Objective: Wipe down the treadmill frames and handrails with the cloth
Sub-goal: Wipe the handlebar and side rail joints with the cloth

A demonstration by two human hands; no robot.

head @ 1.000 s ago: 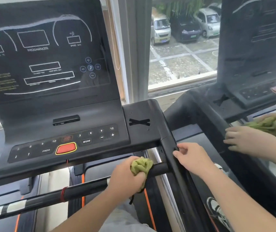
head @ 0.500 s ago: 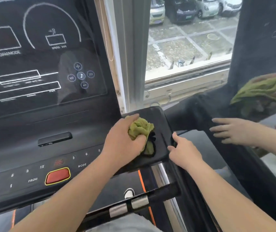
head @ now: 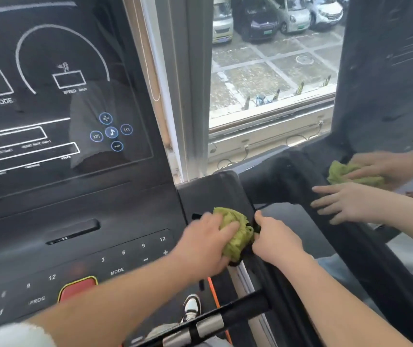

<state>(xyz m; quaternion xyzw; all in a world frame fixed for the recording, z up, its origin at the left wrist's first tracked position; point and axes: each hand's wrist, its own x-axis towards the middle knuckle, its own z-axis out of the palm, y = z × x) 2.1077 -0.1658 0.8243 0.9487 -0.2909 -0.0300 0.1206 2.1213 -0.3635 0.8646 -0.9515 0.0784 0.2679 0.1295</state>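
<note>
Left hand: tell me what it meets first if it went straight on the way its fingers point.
Past the green cloth it grips, the left hand points right, so it would likely meet the right hand gripping the side frame first; depth is unclear.

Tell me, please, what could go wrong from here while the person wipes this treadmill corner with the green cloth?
1. The left forearm lies close above the red button and the keys. A careless sweep of the left hand might press one.
2. The cloth is bunched against the right hand, which holds the frame. The spot under that hand may be missed.
</note>
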